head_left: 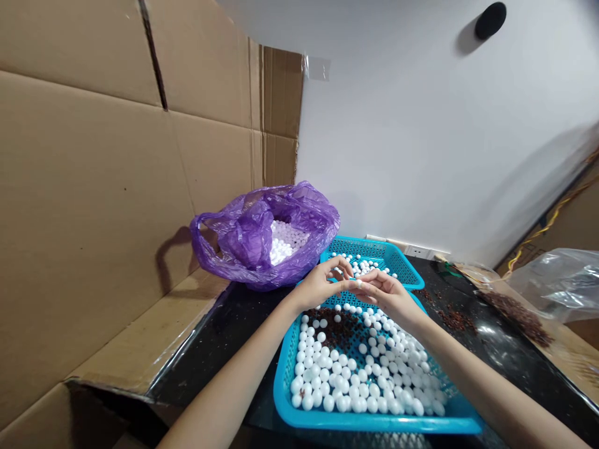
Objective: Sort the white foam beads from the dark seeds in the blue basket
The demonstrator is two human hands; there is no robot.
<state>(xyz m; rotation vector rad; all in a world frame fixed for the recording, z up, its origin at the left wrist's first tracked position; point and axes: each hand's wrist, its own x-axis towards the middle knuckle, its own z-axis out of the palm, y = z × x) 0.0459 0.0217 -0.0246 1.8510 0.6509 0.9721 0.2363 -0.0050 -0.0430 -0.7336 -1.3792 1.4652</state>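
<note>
My left hand [327, 282] and my right hand [381, 292] meet above the far end of the nearer blue basket [374, 423]. Pinched between their fingertips is a small white ball [359, 284]. The fingers cover part of it. Below, the basket holds many loose white balls [344, 386], densest at its front and right side. A heap of dark reddish-brown bits [339, 330] lies in the basket's far left part. Just beyond my hands sits a second blue basket [402, 262] with more white balls in it.
An open purple plastic bag [234, 249] of white balls stands back left by a cardboard wall [84, 187]. Brown bits [456, 320] are scattered on the black tabletop [496, 349]. At right are a brown twiggy bundle [517, 318], a clear plastic bag [556, 280] and a yellow cord [547, 224].
</note>
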